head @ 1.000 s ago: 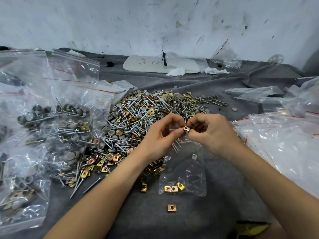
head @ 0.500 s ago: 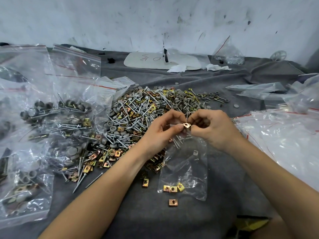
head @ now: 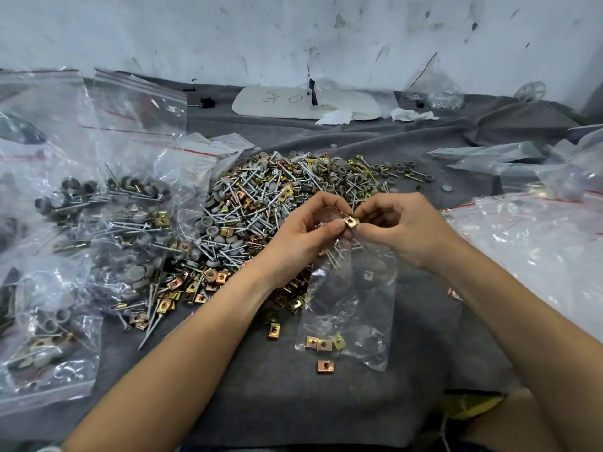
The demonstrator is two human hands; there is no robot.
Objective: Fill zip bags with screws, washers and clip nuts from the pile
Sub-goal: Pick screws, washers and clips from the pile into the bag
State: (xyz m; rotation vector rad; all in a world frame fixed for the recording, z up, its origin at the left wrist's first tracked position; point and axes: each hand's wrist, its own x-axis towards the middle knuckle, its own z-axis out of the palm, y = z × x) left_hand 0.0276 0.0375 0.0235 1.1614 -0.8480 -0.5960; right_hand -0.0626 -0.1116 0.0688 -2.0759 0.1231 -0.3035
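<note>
A pile of screws, grey washers and brass clip nuts point(head: 261, 203) lies on the grey cloth point(head: 277, 393). My left hand point(head: 306, 236) and my right hand point(head: 404, 230) meet in front of it at the mouth of a clear zip bag point(head: 355, 308). The bag hangs down onto the cloth. My left fingers pinch the bag's top edge. A copper clip nut point(head: 351, 221) is pinched in my right fingertips, against my left thumb. A few clip nuts point(head: 321, 343) lie in the bag's bottom. One loose clip nut point(head: 325, 366) lies just below the bag.
Filled zip bags point(head: 107, 230) of screws and washers lie heaped at the left. Empty clear bags point(head: 535, 243) spread at the right. At the back, by the white wall, lie a white board point(head: 287, 101) and crumpled tissue point(head: 336, 117).
Both hands have stayed together at the bag's mouth with the clip nut between the fingertips. Only the view has shifted a little.
</note>
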